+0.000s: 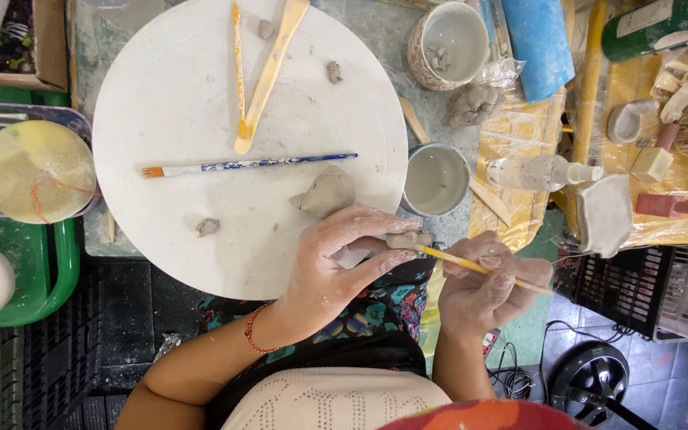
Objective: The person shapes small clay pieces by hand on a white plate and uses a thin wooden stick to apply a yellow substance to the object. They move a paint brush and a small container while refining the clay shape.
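1. The left hand (336, 263), dusted pale with dried clay, curls over the near rim of the round white board (201, 80); its thumb and fingers are pressed together around a small grey clay piece (408, 240), which sits at the fingertips just past the board's edge, above the person's lap.
2. The right hand (483, 287) is closed in a pen-like pinch on a thin yellow modelling tool (471, 265). The tool slants up to the left, and its tip meets the clay piece at its right side.
3. The clay piece is a small, lumpy, matte pellet, and part of it is hidden by the left fingers.
4. On the board, just above the left hand, lies a flattened, irregular slab of grey clay (326, 192). Small clay crumbs are scattered further off.
5. A paintbrush (240, 166) with a blue-patterned handle and orange bristles lies across the board's middle. Two flat wooden modelling sticks (268, 72) lie near its top.
6. Just right of the board stands a metal cup of cloudy grey water (435, 179). Beyond it are a patterned ceramic mug (447, 44) holding clay bits, a clear spray bottle (539, 171) lying on its side, and a blue roll (539, 44).
7. A round yellow-green sponge disc (37, 171) lies at the left.
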